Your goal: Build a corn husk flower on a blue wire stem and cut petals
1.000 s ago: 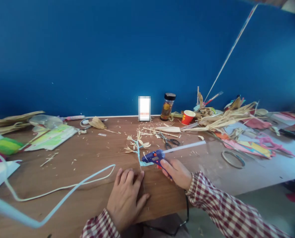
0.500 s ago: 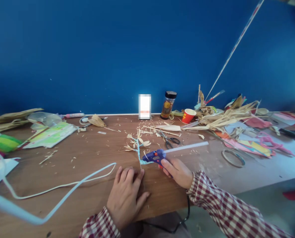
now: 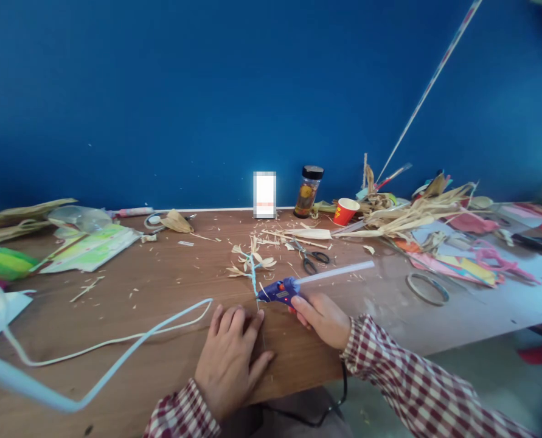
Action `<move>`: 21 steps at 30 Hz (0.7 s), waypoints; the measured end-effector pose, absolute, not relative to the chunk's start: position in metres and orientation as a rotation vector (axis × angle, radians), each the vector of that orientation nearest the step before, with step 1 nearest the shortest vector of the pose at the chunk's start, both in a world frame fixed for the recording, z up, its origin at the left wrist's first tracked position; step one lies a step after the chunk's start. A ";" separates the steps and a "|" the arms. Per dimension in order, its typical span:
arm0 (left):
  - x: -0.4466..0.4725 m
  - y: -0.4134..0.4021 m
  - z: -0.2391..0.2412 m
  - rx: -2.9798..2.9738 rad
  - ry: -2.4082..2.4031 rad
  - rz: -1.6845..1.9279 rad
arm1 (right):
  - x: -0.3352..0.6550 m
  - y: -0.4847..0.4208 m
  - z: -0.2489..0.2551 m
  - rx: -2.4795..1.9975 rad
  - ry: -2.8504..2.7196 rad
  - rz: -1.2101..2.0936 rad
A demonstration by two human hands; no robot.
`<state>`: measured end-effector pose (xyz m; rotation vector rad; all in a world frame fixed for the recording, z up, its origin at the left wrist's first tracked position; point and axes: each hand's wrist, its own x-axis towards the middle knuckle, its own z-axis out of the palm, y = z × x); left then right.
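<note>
We see the right hand (image 3: 322, 317) clenched around the handle of a blue glue gun (image 3: 280, 291). The grip grasps the tool with the nozzle pointing away to the left of it. A clear glue stick (image 3: 337, 271) juts from the back of the gun, slanting up and to the right past the grip. The nozzle meets the near end of a pale blue stem (image 3: 253, 278), which lies on the table (image 3: 170, 277) just ahead of the grip and carries husk petals (image 3: 247, 261) at its far end.

The left hand (image 3: 232, 359) lies palm down, its grip released and its fingers spread on the wood, just left of the gun and nearer to us. Its fingertips end close to the stem's near end; we cannot tell whether they touch it.

Beyond the right grip lie scissors (image 3: 314, 258). Farther back stand a red paper cup (image 3: 345, 212) and a jar (image 3: 308, 191). To the left of the left grip a pale blue cord (image 3: 161, 325) loops across the table. A metal ring (image 3: 427, 288) lies well to the right of the right grip.
</note>
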<state>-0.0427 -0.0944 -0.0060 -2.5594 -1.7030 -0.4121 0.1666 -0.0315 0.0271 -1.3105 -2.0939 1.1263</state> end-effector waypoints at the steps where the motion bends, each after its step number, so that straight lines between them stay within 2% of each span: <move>1: -0.043 -0.094 -0.006 -2.560 -1.705 -0.405 | 0.166 -0.032 0.027 -1.313 -2.100 1.126; 21: -0.044 -0.094 -0.007 -2.547 -1.675 -0.428 | 0.182 -0.032 0.034 -1.433 -2.107 1.065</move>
